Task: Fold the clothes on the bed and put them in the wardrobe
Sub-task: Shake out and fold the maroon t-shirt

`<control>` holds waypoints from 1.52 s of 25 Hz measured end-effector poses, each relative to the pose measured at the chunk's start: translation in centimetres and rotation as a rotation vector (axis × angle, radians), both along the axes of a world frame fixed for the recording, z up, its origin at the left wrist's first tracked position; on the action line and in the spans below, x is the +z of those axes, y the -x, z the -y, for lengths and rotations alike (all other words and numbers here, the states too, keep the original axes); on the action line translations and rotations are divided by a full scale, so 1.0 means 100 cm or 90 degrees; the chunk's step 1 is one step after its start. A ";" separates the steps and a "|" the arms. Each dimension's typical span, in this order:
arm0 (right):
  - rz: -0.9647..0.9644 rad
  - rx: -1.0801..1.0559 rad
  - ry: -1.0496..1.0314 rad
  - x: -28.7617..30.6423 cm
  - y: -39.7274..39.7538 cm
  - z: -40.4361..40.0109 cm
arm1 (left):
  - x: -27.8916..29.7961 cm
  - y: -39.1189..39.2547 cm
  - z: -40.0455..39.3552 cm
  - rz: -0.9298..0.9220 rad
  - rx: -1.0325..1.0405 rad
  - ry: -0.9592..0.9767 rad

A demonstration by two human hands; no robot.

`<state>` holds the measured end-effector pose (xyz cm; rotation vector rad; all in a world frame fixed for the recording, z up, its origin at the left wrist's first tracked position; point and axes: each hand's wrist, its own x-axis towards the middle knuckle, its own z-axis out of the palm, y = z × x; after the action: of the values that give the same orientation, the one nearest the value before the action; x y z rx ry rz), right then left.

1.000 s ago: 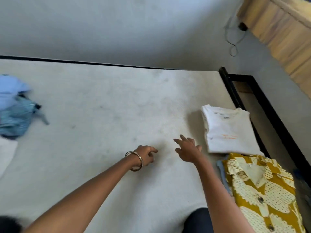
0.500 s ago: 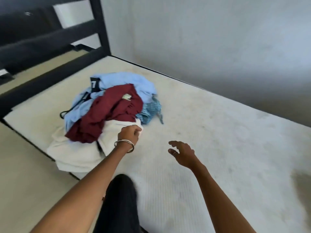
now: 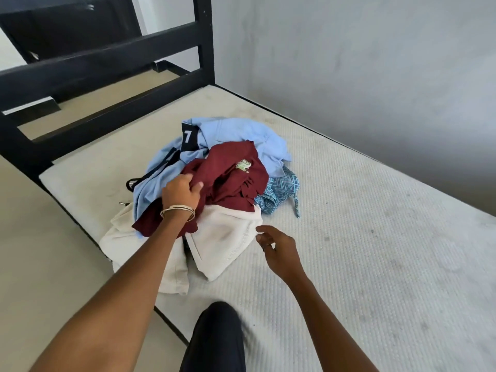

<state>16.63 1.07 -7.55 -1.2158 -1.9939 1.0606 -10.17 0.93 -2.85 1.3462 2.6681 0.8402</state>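
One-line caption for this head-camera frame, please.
Left hand grips the maroon garment atop an unfolded clothes pile on the mattress; right hand hovers open beside it.

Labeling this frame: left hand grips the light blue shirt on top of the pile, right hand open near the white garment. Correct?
Not quite. The head view shows the left hand gripping the maroon garment, not the light blue shirt, which lies behind and partly under it. The rest holds: the right hand is open, holding nothing, beside the white garment.
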 end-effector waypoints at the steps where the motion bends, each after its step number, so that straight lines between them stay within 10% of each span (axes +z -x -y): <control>1: -0.020 -0.017 0.006 0.005 -0.002 0.001 | 0.010 -0.013 -0.001 0.057 -0.034 -0.082; 5: -0.355 -0.056 0.350 0.059 -0.005 0.000 | 0.074 -0.105 0.003 0.312 -0.294 -0.189; 8: -0.612 -0.106 0.542 0.105 -0.037 -0.010 | 0.097 -0.173 0.019 0.405 -0.616 0.083; 11: -0.475 -0.257 0.396 0.136 -0.111 0.000 | 0.099 -0.215 0.031 0.518 -0.572 0.183; 14: -0.255 -0.195 0.283 0.171 -0.191 0.022 | 0.094 -0.255 0.033 0.322 -0.446 -0.049; 19: 0.204 0.064 0.165 0.250 -0.266 0.056 | 0.101 -0.328 0.025 0.133 -0.833 0.001; 22: 0.345 0.019 0.067 0.269 -0.298 0.063 | 0.112 -0.362 0.036 0.319 -0.814 -0.027; 26: 0.360 -0.230 -0.074 0.253 -0.357 0.078 | 0.129 -0.353 0.038 0.718 -0.638 -0.100; 33: 0.103 -0.178 -0.111 0.249 -0.341 0.091 | 0.109 -0.402 0.066 0.300 -0.841 0.128; 38: 0.229 -0.346 -0.146 0.224 -0.375 0.097 | 0.105 -0.389 0.067 0.700 -0.581 -0.050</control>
<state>54.16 -8.59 14.82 -1.7687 -1.7985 0.3556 28.75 -5.81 7.66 1.3066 1.0623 1.0572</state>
